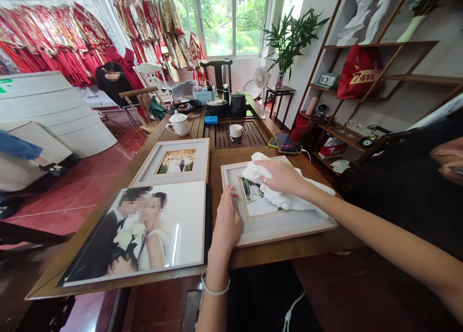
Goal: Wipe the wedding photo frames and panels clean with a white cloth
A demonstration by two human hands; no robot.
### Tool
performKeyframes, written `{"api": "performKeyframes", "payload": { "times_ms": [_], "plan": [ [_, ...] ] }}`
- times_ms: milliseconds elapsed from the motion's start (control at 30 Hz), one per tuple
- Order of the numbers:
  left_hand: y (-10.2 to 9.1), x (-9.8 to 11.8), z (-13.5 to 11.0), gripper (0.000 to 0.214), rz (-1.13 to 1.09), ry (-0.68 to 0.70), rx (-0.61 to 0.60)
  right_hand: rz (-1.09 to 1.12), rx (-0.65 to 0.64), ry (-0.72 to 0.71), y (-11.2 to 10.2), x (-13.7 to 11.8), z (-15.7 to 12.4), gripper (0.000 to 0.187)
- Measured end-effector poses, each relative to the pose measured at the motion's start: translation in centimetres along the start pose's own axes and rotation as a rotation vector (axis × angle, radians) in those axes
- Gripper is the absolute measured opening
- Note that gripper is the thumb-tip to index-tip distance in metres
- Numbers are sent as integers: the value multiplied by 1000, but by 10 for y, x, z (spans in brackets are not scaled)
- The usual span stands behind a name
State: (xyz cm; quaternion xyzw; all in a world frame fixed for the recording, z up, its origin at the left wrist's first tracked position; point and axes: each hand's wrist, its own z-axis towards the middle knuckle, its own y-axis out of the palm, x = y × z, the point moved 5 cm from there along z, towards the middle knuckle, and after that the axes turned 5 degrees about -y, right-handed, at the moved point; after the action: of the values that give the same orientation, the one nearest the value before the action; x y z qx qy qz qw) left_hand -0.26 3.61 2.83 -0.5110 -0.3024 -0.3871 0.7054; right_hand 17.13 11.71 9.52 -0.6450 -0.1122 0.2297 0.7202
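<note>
On the wooden table in front of me lies a pale-framed picture frame (289,228) with a small wedding photo (250,191) at its centre. My right hand (280,177) presses a bunched white cloth (289,199) against its face, covering the right part of the photo. My left hand (227,219) grips the left rim of the same frame, fingers curled at its edge. To the left lies a large photo panel (184,231) of a couple with white flowers. Just behind it is a second picture frame (144,170) with a small photo inside.
Beyond the frames, a slatted tea tray (249,137) bears a white cup (236,130). A lidded white mug (179,125) stands left, and phones (287,145) lie right. Another person's hand (450,158) shows at the right edge. A person (115,84) sits near hanging garments.
</note>
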Motion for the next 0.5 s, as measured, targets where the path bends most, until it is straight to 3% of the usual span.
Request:
{"api": "performKeyframes", "payload": {
  "times_ms": [133, 267, 500],
  "plan": [
    [0, 1, 0, 38, -9, 5, -7, 41, 76, -13, 8, -6, 33, 56],
    [-1, 4, 0, 34, -9, 22, -3, 36, 23, -155, 17, -28, 50, 57],
    [-10, 15, -3, 18, 31, 29, 148, 110, -120, -328, 16, -55, 32, 59]
  ]
}}
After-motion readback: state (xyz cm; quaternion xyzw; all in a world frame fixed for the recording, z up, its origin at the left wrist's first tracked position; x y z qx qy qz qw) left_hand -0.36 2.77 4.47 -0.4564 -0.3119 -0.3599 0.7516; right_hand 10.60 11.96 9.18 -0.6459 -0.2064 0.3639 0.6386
